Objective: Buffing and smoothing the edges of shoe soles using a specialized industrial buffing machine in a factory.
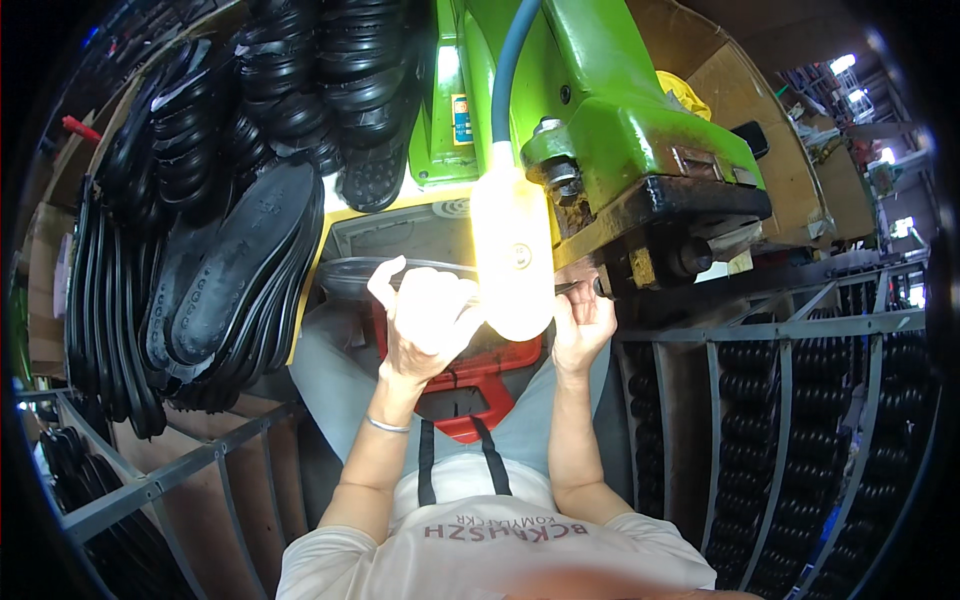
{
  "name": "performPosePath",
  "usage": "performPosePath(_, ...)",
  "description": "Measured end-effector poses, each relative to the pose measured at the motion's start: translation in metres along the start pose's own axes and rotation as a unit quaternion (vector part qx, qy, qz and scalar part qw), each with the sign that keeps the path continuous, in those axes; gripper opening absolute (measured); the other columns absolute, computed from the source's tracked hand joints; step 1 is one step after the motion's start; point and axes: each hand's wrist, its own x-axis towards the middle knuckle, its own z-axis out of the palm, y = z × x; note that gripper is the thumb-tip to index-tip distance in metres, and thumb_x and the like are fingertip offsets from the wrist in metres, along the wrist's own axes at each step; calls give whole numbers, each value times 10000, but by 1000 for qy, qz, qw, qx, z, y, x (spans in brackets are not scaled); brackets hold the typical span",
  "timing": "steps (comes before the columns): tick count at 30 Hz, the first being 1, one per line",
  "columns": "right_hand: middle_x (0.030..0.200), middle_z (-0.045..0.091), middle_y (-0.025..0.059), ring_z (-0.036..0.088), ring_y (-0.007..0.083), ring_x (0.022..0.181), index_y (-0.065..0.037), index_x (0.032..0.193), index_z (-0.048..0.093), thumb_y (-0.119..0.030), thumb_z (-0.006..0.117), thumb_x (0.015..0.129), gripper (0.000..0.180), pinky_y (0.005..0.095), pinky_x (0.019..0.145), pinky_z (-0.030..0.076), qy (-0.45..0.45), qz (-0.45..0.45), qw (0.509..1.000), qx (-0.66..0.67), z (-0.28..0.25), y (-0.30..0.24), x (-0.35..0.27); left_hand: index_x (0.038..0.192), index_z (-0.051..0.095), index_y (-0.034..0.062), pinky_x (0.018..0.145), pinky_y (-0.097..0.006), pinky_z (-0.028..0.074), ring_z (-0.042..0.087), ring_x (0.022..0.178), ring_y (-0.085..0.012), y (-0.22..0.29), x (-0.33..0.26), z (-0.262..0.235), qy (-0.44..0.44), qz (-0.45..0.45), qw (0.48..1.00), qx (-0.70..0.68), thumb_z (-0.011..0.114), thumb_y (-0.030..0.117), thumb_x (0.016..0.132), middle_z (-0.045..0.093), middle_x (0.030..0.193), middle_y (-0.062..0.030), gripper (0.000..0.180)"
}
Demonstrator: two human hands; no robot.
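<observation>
Glowing close by, one lamp [515, 255] hangs between the hands. Past it, a dark piece [350, 280] stretches left to right, its visible end pointing left. Left hand [428, 315] curls beside it; right hand [585, 325] is half-curled. I can't tell either's grip.

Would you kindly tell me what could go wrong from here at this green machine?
The right hand is near the green metal machine, so its fingers might get pinched if a part moves.
The glowing, elongated lamp hides part of the space between that hand and the left hand in this view, so a slip could go unseen.
The leaning black shoe soles might slide.
</observation>
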Motion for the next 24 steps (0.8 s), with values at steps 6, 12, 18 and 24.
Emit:
performPosePath(6, 1152, 582, 187, 605, 216, 966, 81, 1202, 473, 93, 606, 833, 392, 308, 832, 489, 34, -12, 999, -15, 0, -2, 4, 804, 677, 150, 916, -461, 314, 589, 775, -164, 4, 17, 2, 13, 23, 999, 22, 753, 176, 694, 614, 765, 22, 136)
performPosePath(12, 994, 583, 115, 582, 155, 861, 83, 1178, 470, 122, 585, 828, 371, 276, 762, 488, 28, 25, 999, -38, 8, -9, 0, 812, 658, 142, 915, -457, 317, 583, 760, -178, -2, 14, 0, 2, -9, 1000, 8, 783, 198, 615, 596, 761, 8, 240)
performPosePath(18, 929, 556, 89, 550, 124, 791, 97, 1150, 487, 126, 609, 809, 363, 253, 722, 475, 30, 24, 999, -32, 19, -20, 3, 800, 651, 116, 896, -447, 317, 578, 764, -196, -6, 7, -2, 9, -43, 999, -14, 803, 201, 592, 603, 767, -12, 271)
performPosePath(24, 975, 570, 107, 577, 157, 862, 111, 1125, 503, 130, 678, 754, 410, 262, 776, 484, 22, -9, 997, -68, 29, -25, 1, 785, 642, 99, 886, -421, 329, 576, 776, -217, -11, -8, 1, 48, -92, 994, -45, 840, 248, 584, 614, 756, -30, 318)
